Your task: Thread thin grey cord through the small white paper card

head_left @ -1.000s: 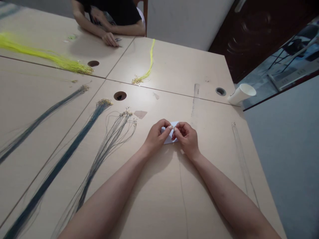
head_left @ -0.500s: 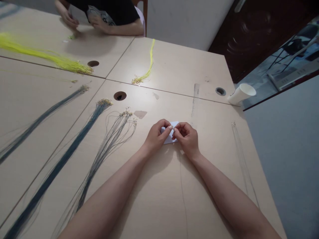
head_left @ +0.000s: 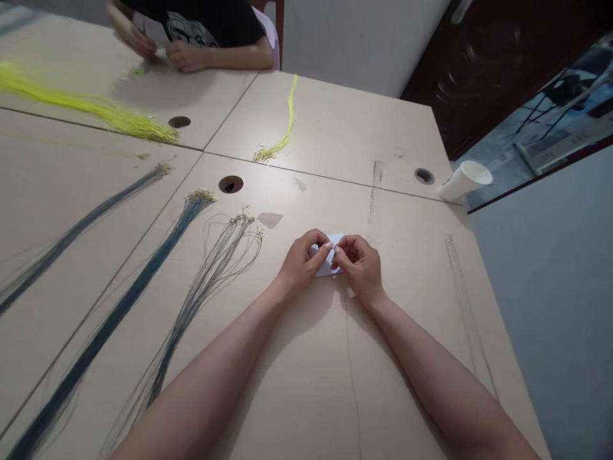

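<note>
My left hand (head_left: 302, 262) and my right hand (head_left: 360, 265) meet fingertip to fingertip over a small pale blue paper (head_left: 328, 264) that lies on the wooden table (head_left: 297, 370). Both pinch something tiny between thumb and forefinger; it is too small to make out clearly. A thin dark cord (head_left: 351, 370) runs from under my right hand toward the near table edge. To the left lies a fanned bundle of grey cords (head_left: 205, 281) with gold ends.
Dark blue cord bundles (head_left: 119, 313) and yellow-green cords (head_left: 96, 112) lie to the left; another yellow cord (head_left: 286, 124) lies farther back. A clear ruler (head_left: 375, 188), a tipped white paper cup (head_left: 463, 180) and cable holes (head_left: 230, 184) sit behind. A person in a black shirt (head_left: 211, 25) works across the table.
My hands have hardly moved. The person across the table has shifted both hands to the left and brought them together.
</note>
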Motion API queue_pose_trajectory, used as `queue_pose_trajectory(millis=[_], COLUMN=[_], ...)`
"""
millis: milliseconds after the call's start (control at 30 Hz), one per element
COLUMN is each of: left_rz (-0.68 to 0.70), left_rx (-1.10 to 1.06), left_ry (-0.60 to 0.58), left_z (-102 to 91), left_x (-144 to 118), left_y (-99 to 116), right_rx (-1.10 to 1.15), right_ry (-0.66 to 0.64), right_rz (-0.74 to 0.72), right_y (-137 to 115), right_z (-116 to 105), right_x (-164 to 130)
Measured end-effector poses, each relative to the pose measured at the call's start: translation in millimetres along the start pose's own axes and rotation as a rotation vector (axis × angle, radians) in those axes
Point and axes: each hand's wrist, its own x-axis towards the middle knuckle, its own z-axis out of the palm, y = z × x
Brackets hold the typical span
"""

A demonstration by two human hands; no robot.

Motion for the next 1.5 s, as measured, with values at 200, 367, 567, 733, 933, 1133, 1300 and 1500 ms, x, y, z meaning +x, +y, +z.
queue_pose_trajectory(millis=[200, 367, 567, 733, 933, 1133, 1300, 1500], left_rz=[0.019, 0.019, 0.003, 0.017, 0.019, 0.022, 0.033, 0.073], left_rx=[0.004, 0.008, -0.001, 0.003, 0.013, 0.013, 0.024, 0.065], left_ry=[0.004, 0.005, 0.019, 0.027, 0.026, 0.025, 0.022, 0.032], left_z=[0.2, 0.0, 0.1, 0.3, 0.1, 0.4, 0.6, 1.0], left_x=[-0.3, -0.4, -0.6, 0.0, 0.0, 0.2, 0.2, -0.3], left_y=[-0.6, -0.6, 0.5, 0.0, -0.4, -0.1, -0.5, -2.0], right_rx=[0.002, 0.021, 0.047, 0.034, 0.024, 0.019, 0.014, 0.059], right_ry=[-0.012, -0.021, -0.015, -0.004, -0.001, 0.001, 0.001, -0.023], right_rz=[0.015, 0.029, 0.016, 0.018, 0.019, -0.002, 0.006, 0.027], right_y=[-1.9, -1.4, -0.3, 1.0, 0.1, -0.2, -0.7, 0.1], right_z=[-0.6, -0.6, 0.2, 0.3, 0.0, 0.2, -0.2, -0.8], right_x=[0.4, 0.8, 0.7, 0.1, 0.3, 0.5, 0.2, 1.5])
